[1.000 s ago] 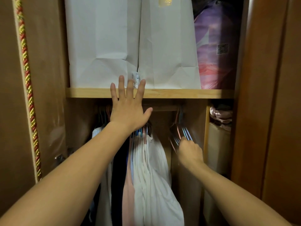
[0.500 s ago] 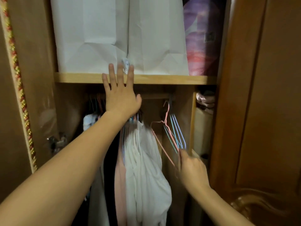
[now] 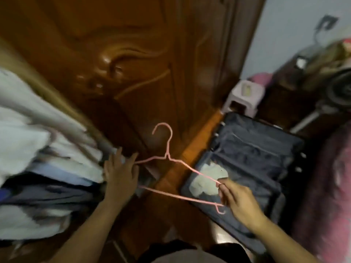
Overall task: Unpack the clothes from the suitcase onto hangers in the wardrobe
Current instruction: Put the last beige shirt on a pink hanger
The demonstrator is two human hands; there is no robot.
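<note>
Hanger, pink wire point(image 3: 167, 154): light, springy, thin; right hand point(image 3: 239, 201) pinches one shoulder end. Left hand point(image 3: 121, 173), fingers spread, holds nothing. White garment point(image 3: 207, 179) in suitcase point(image 3: 256, 149): soft, limp; likely best lifted at shoulders.

No text, label or number can be read anywhere.

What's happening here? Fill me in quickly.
A person is unpacking a suitcase into a wardrobe. The right hand pinches one end of a pink wire hanger, held in the air, hook up, with nothing on it. The left hand is open, fingers spread beside the hanging clothes. The open suitcase lies on the floor to the right, with a pale garment still inside. The picture is blurred, so finer details are unclear.
</note>
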